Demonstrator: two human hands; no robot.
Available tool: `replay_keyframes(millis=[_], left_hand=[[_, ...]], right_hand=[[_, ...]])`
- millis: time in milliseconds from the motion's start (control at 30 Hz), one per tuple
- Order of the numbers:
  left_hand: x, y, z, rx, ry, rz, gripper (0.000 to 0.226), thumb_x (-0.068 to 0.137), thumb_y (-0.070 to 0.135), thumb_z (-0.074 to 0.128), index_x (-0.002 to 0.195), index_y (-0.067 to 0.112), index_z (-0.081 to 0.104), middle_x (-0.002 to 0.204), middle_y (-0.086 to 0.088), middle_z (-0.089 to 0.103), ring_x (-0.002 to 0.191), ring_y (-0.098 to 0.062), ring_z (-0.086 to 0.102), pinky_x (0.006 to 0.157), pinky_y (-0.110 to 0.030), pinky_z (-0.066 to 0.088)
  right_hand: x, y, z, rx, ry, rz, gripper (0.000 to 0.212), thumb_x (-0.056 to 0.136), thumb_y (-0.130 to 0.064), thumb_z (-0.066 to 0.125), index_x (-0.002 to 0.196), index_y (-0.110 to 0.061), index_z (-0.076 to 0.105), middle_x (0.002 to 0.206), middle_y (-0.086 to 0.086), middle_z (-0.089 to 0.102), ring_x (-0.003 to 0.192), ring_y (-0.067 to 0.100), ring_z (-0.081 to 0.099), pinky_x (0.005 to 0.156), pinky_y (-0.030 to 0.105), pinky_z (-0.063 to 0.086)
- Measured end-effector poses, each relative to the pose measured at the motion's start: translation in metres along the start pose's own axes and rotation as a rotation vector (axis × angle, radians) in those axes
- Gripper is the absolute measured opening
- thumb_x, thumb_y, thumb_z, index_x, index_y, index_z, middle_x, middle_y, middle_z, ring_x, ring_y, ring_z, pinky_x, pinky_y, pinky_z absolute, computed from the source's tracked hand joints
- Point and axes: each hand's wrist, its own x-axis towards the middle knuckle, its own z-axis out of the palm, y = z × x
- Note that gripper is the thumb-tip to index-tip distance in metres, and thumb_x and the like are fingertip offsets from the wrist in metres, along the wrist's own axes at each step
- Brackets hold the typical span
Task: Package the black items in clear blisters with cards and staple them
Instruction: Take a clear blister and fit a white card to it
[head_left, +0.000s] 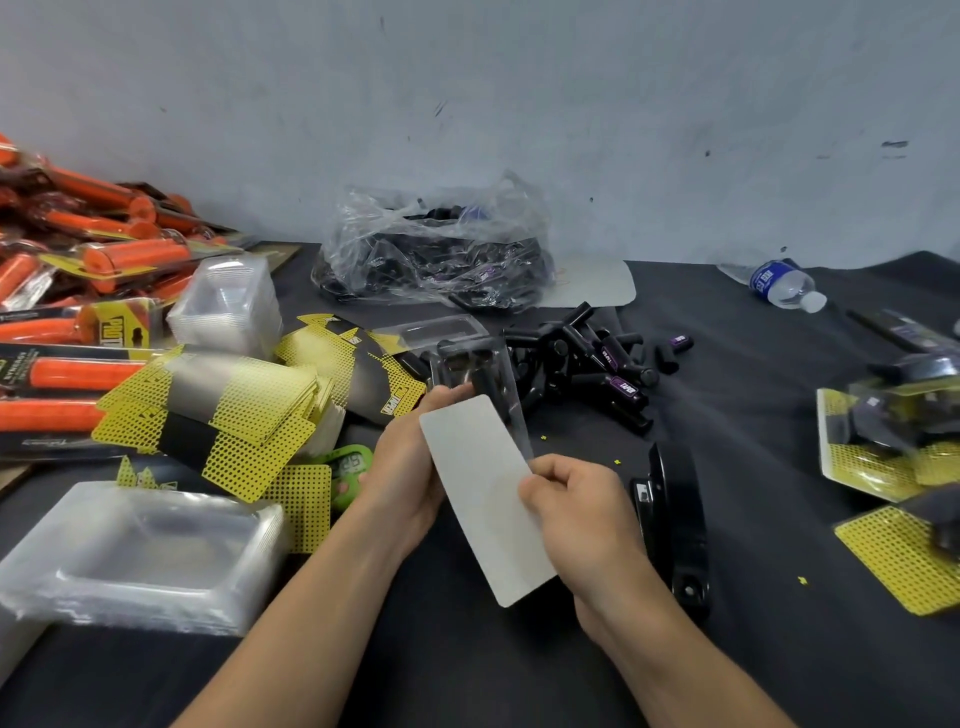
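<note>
Left hand (408, 467) grips the clear blister (501, 358), black items (483, 382) inside, held above the table (753, 426). Right hand (576, 512) pinches the card (483, 499) by its right long edge, blank side up, against the blister. I can't tell whether it is seated or only overlapping. Stapler (670, 519) lies just right of that hand, with bare cloth beyond. Yellow card stack (223, 415) crowds the left.
</note>
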Motion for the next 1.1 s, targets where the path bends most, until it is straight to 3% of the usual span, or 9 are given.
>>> replay_keyframes(millis=[67, 233, 333, 500, 600, 700, 833, 933, 1100], left_hand=[[0.001, -0.005, -0.001, 0.278, 0.19, 0.203, 0.013, 0.099, 0.015, 0.065, 0.107, 0.014, 0.077, 0.079, -0.003, 0.078, 0.062, -0.015, 0.071, 0.048, -0.025, 0.052], [0.0, -0.015, -0.008, 0.701, 0.204, 0.412, 0.034, 0.086, 0.02, 0.08, 0.11, 0.042, 0.071, 0.088, 0.017, 0.079, 0.073, -0.007, 0.076, 0.057, -0.022, 0.057], [-0.002, -0.019, -0.006, 0.881, 0.167, 0.423, 0.041, 0.084, 0.021, 0.081, 0.121, 0.039, 0.072, 0.082, 0.022, 0.077, 0.075, 0.002, 0.074, 0.058, -0.012, 0.054], [-0.005, -0.017, 0.0, 0.779, 0.07, 0.291, 0.036, 0.093, 0.021, 0.075, 0.129, 0.018, 0.071, 0.08, 0.001, 0.08, 0.073, -0.021, 0.078, 0.072, -0.044, 0.066], [-0.006, -0.017, 0.0, 0.811, 0.098, 0.279, 0.039, 0.089, 0.018, 0.078, 0.128, 0.017, 0.071, 0.075, -0.001, 0.079, 0.069, -0.02, 0.077, 0.069, -0.039, 0.065], [-0.006, -0.019, 0.001, 0.846, 0.149, 0.252, 0.035, 0.092, 0.016, 0.075, 0.127, 0.015, 0.071, 0.072, -0.001, 0.078, 0.063, -0.016, 0.075, 0.059, -0.029, 0.062], [-0.007, -0.017, 0.002, 0.657, 0.141, 0.163, 0.021, 0.095, 0.004, 0.066, 0.112, 0.012, 0.075, 0.077, -0.007, 0.079, 0.059, -0.02, 0.073, 0.056, -0.032, 0.06], [-0.011, -0.014, 0.005, 0.499, 0.125, 0.119, 0.023, 0.092, -0.003, 0.062, 0.094, 0.015, 0.076, 0.079, -0.014, 0.078, 0.061, -0.026, 0.074, 0.054, -0.031, 0.06], [-0.012, -0.014, 0.008, 0.453, 0.149, 0.123, 0.02, 0.087, -0.001, 0.065, 0.095, 0.014, 0.076, 0.079, -0.016, 0.078, 0.063, -0.029, 0.074, 0.053, -0.031, 0.058]], right_hand=[[0.002, 0.001, -0.002, 0.029, 0.052, 0.001, 0.025, 0.093, -0.008, 0.056, 0.08, -0.019, 0.074, 0.075, 0.002, 0.075, 0.071, 0.023, 0.069, 0.061, 0.031, 0.05], [0.006, 0.002, -0.004, -0.086, 0.212, -0.012, 0.025, 0.093, -0.008, 0.054, 0.074, -0.014, 0.07, 0.07, -0.001, 0.072, 0.073, 0.024, 0.068, 0.057, 0.035, 0.052], [0.008, 0.001, -0.008, -0.129, 0.254, -0.011, 0.026, 0.094, -0.009, 0.052, 0.072, -0.012, 0.066, 0.069, 0.002, 0.07, 0.074, 0.024, 0.067, 0.06, 0.04, 0.054], [0.014, 0.005, -0.01, -0.088, 0.222, 0.044, 0.023, 0.093, -0.005, 0.05, 0.076, -0.002, 0.065, 0.079, 0.018, 0.07, 0.064, 0.025, 0.056, 0.056, 0.031, 0.041], [0.016, 0.009, -0.008, -0.087, 0.193, 0.059, 0.019, 0.093, -0.004, 0.049, 0.083, 0.003, 0.064, 0.088, 0.025, 0.069, 0.068, 0.02, 0.055, 0.059, 0.034, 0.041], [0.015, 0.006, -0.01, -0.189, 0.206, 0.025, 0.019, 0.097, -0.009, 0.051, 0.098, -0.02, 0.066, 0.092, 0.002, 0.071, 0.082, 0.018, 0.066, 0.068, 0.037, 0.054], [0.013, 0.005, -0.008, -0.299, 0.23, -0.013, 0.038, 0.099, -0.01, 0.05, 0.132, -0.027, 0.057, 0.107, 0.008, 0.073, 0.095, 0.026, 0.066, 0.071, 0.031, 0.043], [0.011, 0.005, -0.008, -0.329, 0.236, -0.037, 0.041, 0.098, -0.006, 0.047, 0.134, -0.026, 0.056, 0.101, 0.01, 0.074, 0.09, 0.024, 0.064, 0.069, 0.029, 0.037], [0.012, 0.007, -0.008, -0.307, 0.238, -0.051, 0.038, 0.097, -0.005, 0.047, 0.127, -0.025, 0.059, 0.096, 0.009, 0.074, 0.083, 0.024, 0.064, 0.066, 0.029, 0.038]])
